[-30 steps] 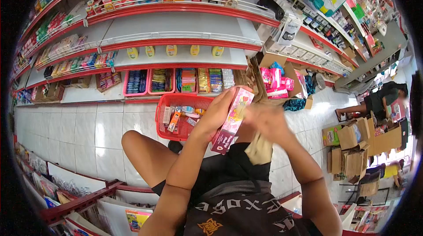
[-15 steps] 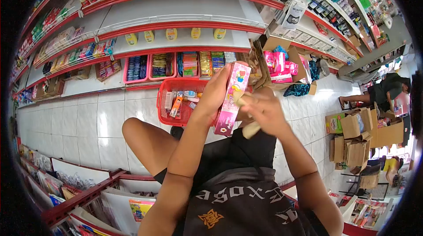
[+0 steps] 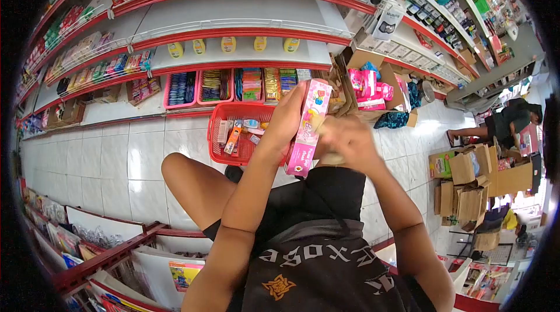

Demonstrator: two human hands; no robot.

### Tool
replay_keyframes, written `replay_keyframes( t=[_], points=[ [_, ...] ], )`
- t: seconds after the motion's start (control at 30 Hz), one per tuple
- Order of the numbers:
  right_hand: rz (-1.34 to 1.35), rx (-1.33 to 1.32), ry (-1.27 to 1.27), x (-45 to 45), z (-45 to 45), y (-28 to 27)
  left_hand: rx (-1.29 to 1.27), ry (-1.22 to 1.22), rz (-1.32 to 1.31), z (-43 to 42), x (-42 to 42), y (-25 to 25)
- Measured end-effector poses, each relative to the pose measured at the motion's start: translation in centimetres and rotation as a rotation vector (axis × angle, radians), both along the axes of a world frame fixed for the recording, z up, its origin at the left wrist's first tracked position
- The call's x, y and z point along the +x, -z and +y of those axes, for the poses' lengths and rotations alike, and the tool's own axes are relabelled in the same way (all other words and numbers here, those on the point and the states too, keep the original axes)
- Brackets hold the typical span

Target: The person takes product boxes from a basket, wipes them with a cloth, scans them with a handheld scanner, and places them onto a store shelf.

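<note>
My left hand [image 3: 287, 116] is wrapped around the left side of a pink toothpaste box [image 3: 305, 137], held upright above my lap with its printed front facing me. My right hand [image 3: 353, 144], smeared by motion, grips a pale yellow cloth [image 3: 331, 160] against the right side of the box. Part of the cloth is hidden behind the fingers. Just beyond my left forearm, a red plastic basket [image 3: 214, 131] sits on the tiled floor with several small boxes inside, among them an orange and white box [image 3: 233, 136].
Ahead stand shelves [image 3: 233, 67] with red edges, holding yellow bottles [image 3: 228, 45] and pink trays [image 3: 181, 106] of sachets. To the right are an open carton [image 3: 394, 81] of pink packs, stacked cardboard boxes [image 3: 465, 186] and a bending person [image 3: 513, 125]. Another rack [image 3: 105, 253] stands close behind me.
My right hand has shifted slightly with the cloth along the box's right side, and less of the cloth shows below it. The toothpaste box stays in my left hand, barely moved.
</note>
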State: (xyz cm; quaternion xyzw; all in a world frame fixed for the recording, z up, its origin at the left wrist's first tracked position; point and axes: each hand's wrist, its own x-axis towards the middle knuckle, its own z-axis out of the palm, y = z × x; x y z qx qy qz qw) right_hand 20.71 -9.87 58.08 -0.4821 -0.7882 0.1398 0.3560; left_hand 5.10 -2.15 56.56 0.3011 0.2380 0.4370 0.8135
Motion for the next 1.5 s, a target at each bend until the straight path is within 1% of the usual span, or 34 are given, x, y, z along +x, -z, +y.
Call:
replay_keyframes(
  t=[0.03,0.07,0.1,0.13,0.17,0.23,0.27,0.3,0.33,0.37,0.4,0.43,0.5,0.57,0.6,0.63,0.7,0.73,0.83,0.9,0.93,0.97,1.0,1.03,1.1,1.13,1.17,1.2,1.23,1.3,1.33,1.37,1.43,1.5],
  points=[
    [0.065,-0.055,-0.172,-1.2,-0.4,1.1,0.028,0.081,0.007,0.0,-0.3,-0.4],
    [-0.066,-0.007,-0.294,-1.4,-1.1,1.2,-0.026,0.117,-0.004,-0.2,-0.6,-0.8],
    [-0.196,0.042,-0.41,-2.3,-1.5,-0.5,-0.019,0.121,-0.004,-0.3,-0.5,-0.9],
    [-0.288,0.086,-0.37,-1.7,-1.6,-1.7,0.011,0.125,-0.022,-0.4,-0.4,-1.0],
    [-0.29,0.088,-0.367,-0.3,-0.8,-1.7,0.036,0.128,-0.04,-0.5,-0.3,-1.0],
    [-0.192,0.222,0.092,1.3,1.4,-2.3,-0.018,0.148,-0.055,-1.3,0.3,-0.3],
    [-0.017,0.034,0.248,1.2,1.2,-3.7,-0.017,0.135,-0.044,-1.5,0.6,0.0],
    [-0.017,0.045,0.246,1.0,1.1,-3.2,-0.003,0.116,-0.035,-1.3,1.0,-0.2],
    [-0.243,0.167,0.051,0.8,0.6,-2.1,-0.097,0.061,-0.041,-1.4,1.4,-0.9],
    [-0.47,0.28,-0.144,0.6,-0.2,-1.2,-0.089,0.058,-0.043,-1.1,1.1,-0.8],
    [-0.296,0.231,-0.256,-1.0,-1.0,-1.8,-0.051,0.107,-0.055,-0.8,0.5,-0.8],
    [-0.358,0.152,-0.273,-1.4,-1.5,-2.3,-0.012,0.157,-0.066,-0.6,0.1,-0.8],
    [-0.417,0.227,-0.175,0.9,-0.1,-2.0,0.006,0.149,0.006,-0.7,0.4,-0.9],
    [-0.221,0.07,0.187,1.8,1.1,-3.8,0.044,0.177,0.025,-1.2,0.9,-0.1],
    [-0.344,0.234,0.114,1.2,1.1,-3.8,0.014,0.116,0.018,-1.3,1.5,0.3],
    [-0.342,0.249,0.114,0.5,0.8,-2.9,0.029,0.113,0.02,-0.9,1.4,0.4],
    [-0.242,0.166,-0.322,-0.6,-0.9,-0.6,-0.012,0.189,-0.037,-0.6,0.7,0.0],
    [-0.243,0.171,-0.319,-0.2,-0.8,-0.6,-0.039,0.179,-0.009,-0.7,0.0,-1.0],
    [-0.351,0.145,-0.294,1.1,-0.1,-1.5,0.063,0.183,0.039,-0.6,0.3,-0.6],
    [-0.08,-0.078,0.204,2.0,1.1,-2.2,0.044,0.168,0.038,-1.1,0.6,0.3],
    [-0.307,0.361,0.012,2.2,1.6,-0.1,0.047,0.144,0.034,-0.9,0.9,0.6],
    [-0.444,0.391,-0.167,1.9,0.4,1.9,0.057,0.117,0.03,-0.6,1.0,0.6],
    [-0.4,0.247,-0.231,0.2,-0.9,1.0,0.068,0.197,0.036,-0.3,0.3,0.2],
    [-0.356,0.102,-0.293,-1.0,-1.6,-0.1,0.079,0.198,0.035,0.0,0.1,0.3],
    [-0.39,0.161,-0.313,0.4,-0.2,-0.3,0.164,0.181,0.055,0.2,0.1,0.7],
    [-0.211,0.158,-0.1,1.1,1.1,-0.4,0.081,0.154,0.04,-0.5,0.4,-0.1],
    [-0.025,0.148,0.114,1.6,1.9,-0.6,0.093,0.137,-0.021,-0.5,1.3,0.6],
    [-0.116,0.101,0.192,1.8,2.0,-1.3,0.051,0.109,0.027,-0.7,1.5,0.7],
    [-0.118,0.11,0.198,1.5,1.4,-0.8,0.014,0.077,0.077,-0.7,1.5,0.7],
    [-0.43,0.214,-0.184,0.0,-0.2,0.5,0.051,0.124,0.023,0.2,0.6,1.0],
    [-0.29,0.073,-0.285,-0.7,-0.9,-0.3,0.071,0.17,-0.027,0.4,0.2,1.2],
    [-0.293,0.079,-0.288,-0.2,-0.5,-0.5,0.076,0.166,-0.029,0.4,0.3,1.2],
    [-0.258,0.027,-0.185,1.3,0.4,-1.4,-0.005,0.166,-0.048,-0.1,0.6,0.7],
    [-0.017,-0.298,0.126,1.1,0.3,-2.1,0.031,0.154,-0.026,-0.7,1.2,0.2]
  ],
)
